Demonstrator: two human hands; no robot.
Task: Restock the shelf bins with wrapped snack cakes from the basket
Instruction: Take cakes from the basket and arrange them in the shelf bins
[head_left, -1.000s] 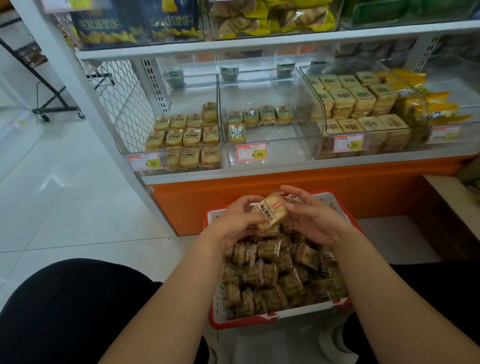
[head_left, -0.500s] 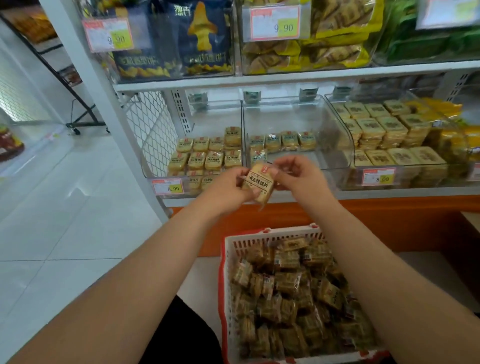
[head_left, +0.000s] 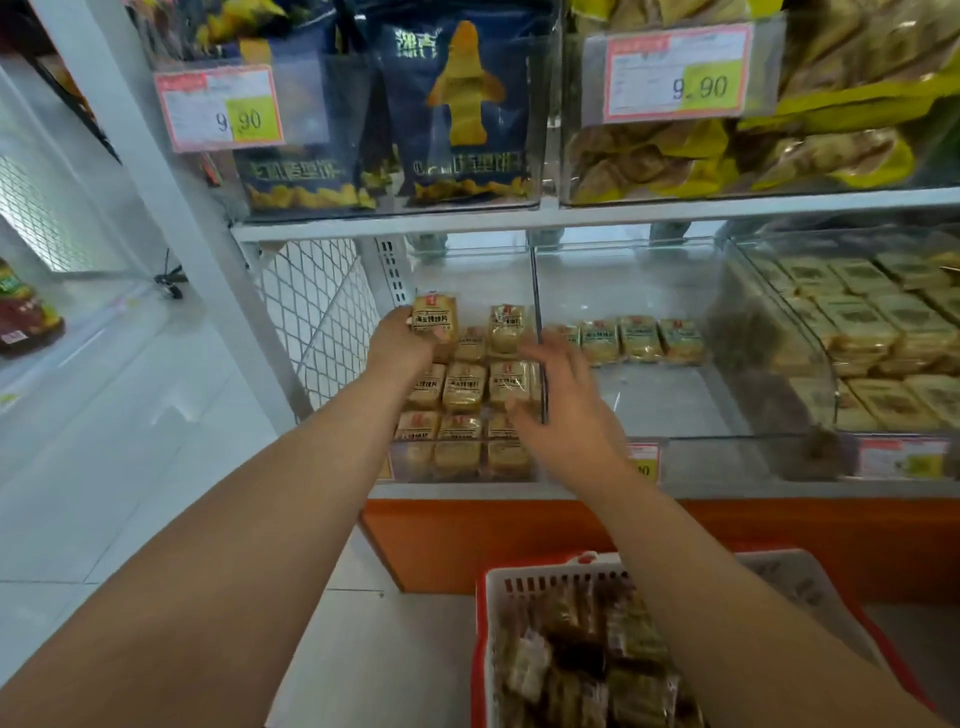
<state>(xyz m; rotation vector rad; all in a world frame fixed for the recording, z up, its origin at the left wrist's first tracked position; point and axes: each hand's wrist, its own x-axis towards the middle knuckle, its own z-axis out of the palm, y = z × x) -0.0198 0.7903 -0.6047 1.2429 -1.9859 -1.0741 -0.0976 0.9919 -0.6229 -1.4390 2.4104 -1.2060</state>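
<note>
Change: your left hand (head_left: 400, 345) carried one snack cake (head_left: 434, 321), pinched, from the basket (head_left: 485, 613) up into the left shelf bin (head_left: 467, 457) | right hand (head_left: 563, 410) released it, fingers spread | Meaning: placement imminent.

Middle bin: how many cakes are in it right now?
4 in view, in one row at the back of the middle bin: at and. The right hand partly covers the leftmost and may hide more.
</note>
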